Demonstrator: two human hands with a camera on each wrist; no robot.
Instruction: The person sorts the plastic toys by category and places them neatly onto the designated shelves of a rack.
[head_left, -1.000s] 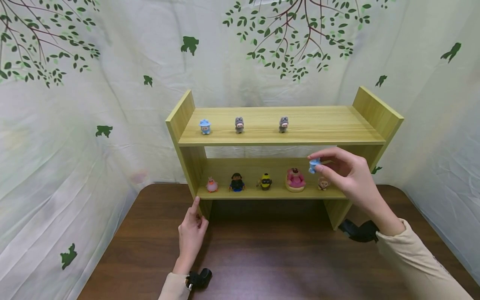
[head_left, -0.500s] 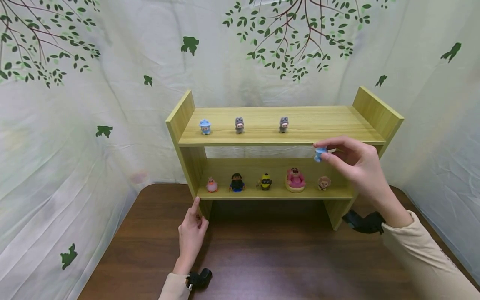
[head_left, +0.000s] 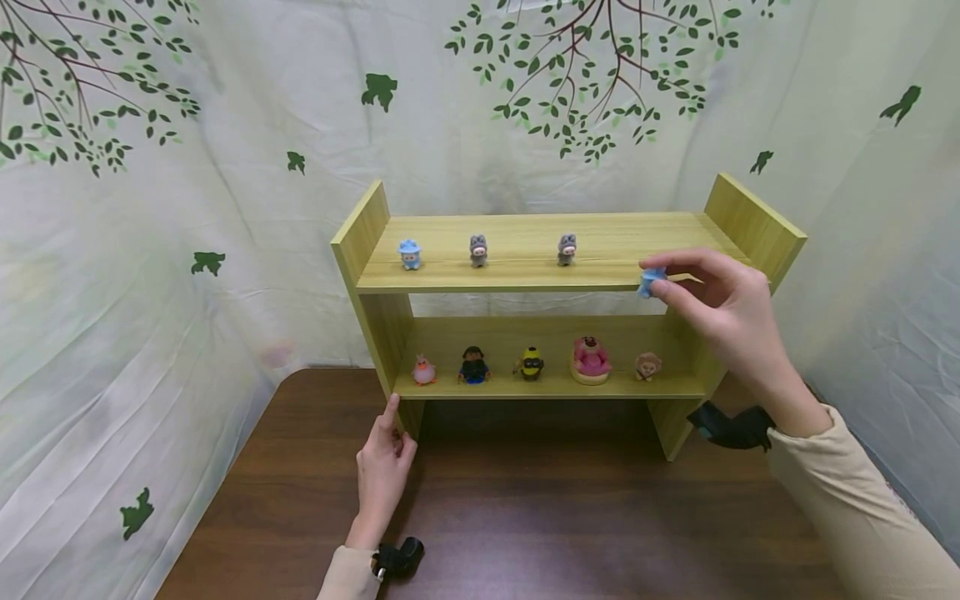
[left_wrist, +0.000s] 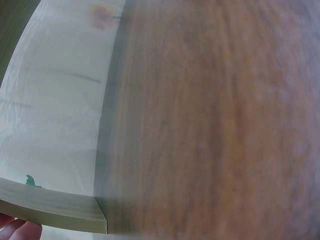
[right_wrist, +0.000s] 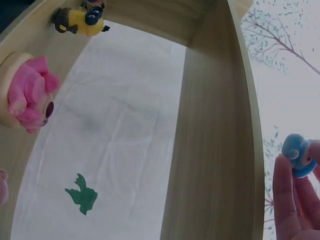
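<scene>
My right hand (head_left: 723, 312) pinches a small light-blue toy figure (head_left: 651, 282) between thumb and fingertips. It holds the figure in front of the upper board's right part; in the right wrist view the blue figure (right_wrist: 298, 155) appears beyond the board's edge. My left hand (head_left: 384, 467) touches the left side panel (head_left: 371, 312) of a two-level wooden shelf, its index finger straight. In the left wrist view only a few fingertips (left_wrist: 25, 231) show against the panel's edge. On the upper board (head_left: 637, 237) stand a blue-hatted figure (head_left: 410, 255) and two grey figures (head_left: 478, 250).
The lower board (head_left: 502, 392) bears a pink figure (head_left: 424, 370), a dark-haired figure (head_left: 474, 365), a yellow figure (head_left: 531, 364), a pink bear (head_left: 590, 361) and a small beige-pink figure (head_left: 647, 367). The shelf stands on a brown table (head_left: 525, 517) before a leaf-printed curtain (head_left: 262, 208).
My right hand has risen and moved slightly right with the blue figure, from before the lower level to the upper board's height. The left hand has stayed put.
</scene>
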